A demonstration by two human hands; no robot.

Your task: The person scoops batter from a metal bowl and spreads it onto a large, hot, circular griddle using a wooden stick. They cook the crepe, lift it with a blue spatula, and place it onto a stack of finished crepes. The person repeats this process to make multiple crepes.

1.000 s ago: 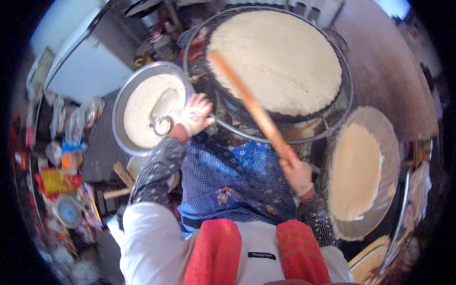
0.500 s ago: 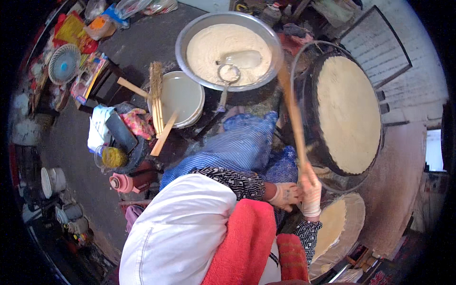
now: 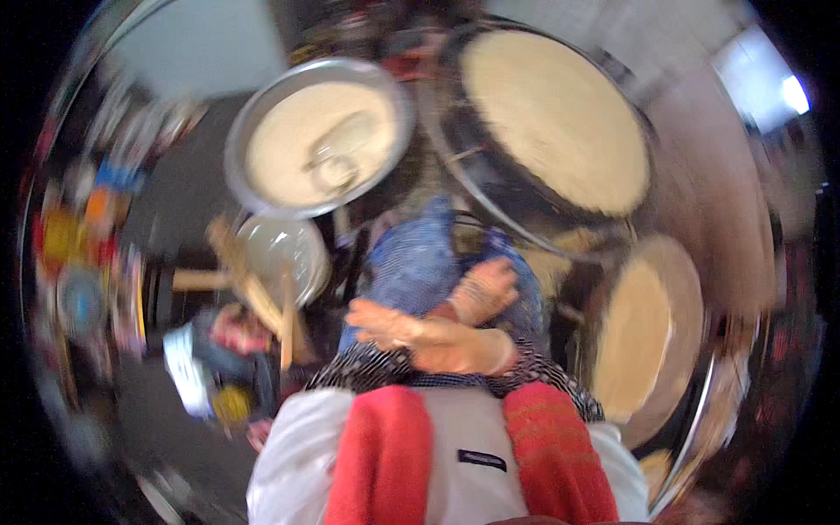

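My forearms cross over my lap, in dark patterned sleeves. My right hand reaches to the left with its fingers stretched out and holds nothing that I can see. My left hand lies beyond it to the right, over the blue patterned cloth on my knees; motion blur smears its fingers. Ahead of my hands stands a wide metal basin of pale batter, with a ladle and a clear bottle-like scoop in it. A pale round flatbread covers the dark griddle at the far right.
Left of my knees, a water bowl bears a straw brush and wooden sticks. More pale flatbread lies on a round tray at right. A blurred yellow jar stands at lower left.
The long wooden stick no longer shows in my right hand, which has swung left across my left forearm. My view has turned, shifting the basin left and the griddle up and left.
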